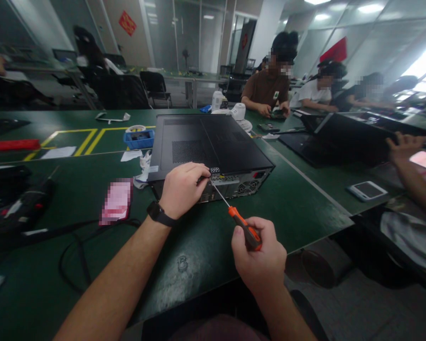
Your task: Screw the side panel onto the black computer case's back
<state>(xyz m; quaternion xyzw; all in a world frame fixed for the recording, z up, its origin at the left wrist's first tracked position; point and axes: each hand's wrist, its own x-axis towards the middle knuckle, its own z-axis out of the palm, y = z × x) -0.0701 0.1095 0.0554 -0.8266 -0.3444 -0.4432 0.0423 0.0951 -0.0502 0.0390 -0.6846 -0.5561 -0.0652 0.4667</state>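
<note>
A black computer case (230, 137) lies flat on the green table, its back panel with the fan grille facing me. My right hand (264, 258) is wrapped round the orange and dark grey handle of a screwdriver (244, 227). The thin metal shaft points up and left, and its tip is at the upper edge of the back panel. My left hand (186, 184), with a black watch on the wrist, rests at that same edge beside the tip. Its fingers are pinched together there; whatever they hold is too small or hidden to name.
Left of the case stand a blue bin (139, 139) and a pink-covered item (116, 201), with black cables (80, 258) nearer me. A white phone (367, 190) lies to the right, where another person's hand (406, 147) reaches in. Across the table a person in brown (270, 90) sits working.
</note>
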